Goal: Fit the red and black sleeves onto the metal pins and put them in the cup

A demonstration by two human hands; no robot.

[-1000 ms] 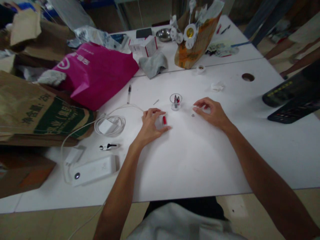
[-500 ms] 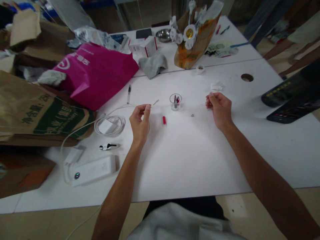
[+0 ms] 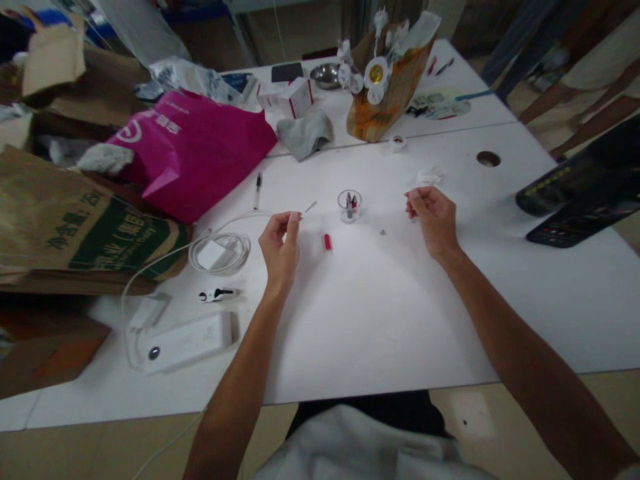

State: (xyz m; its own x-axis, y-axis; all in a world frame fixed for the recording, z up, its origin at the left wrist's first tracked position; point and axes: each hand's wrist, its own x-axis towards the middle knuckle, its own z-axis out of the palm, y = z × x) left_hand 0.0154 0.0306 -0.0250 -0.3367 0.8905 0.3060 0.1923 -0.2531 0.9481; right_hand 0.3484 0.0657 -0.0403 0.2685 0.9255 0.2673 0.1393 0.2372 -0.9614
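My left hand is held above the table with thumb and forefinger pinched together; anything between them is too small to make out. Just past its fingertips is a thin grey metal piece. A small red stick-like piece lies to the right of that hand. Between my hands stands a clear round cup with red and dark small parts in it. My right hand is also closed in a pinch, its contents hidden, near a crumpled white wrapper. A tiny metal bit lies between the cup and this hand.
To the left are a white power bank, a coiled cable, clippers, a pen and a magenta bag. Dark bottle-like objects stand right. Behind are a grey cloth and a paper bag.
My right hand has shifted slightly left, still pinched. My left hand stays almost in place. The whole view has tilted a little; the things on the table keep their places.
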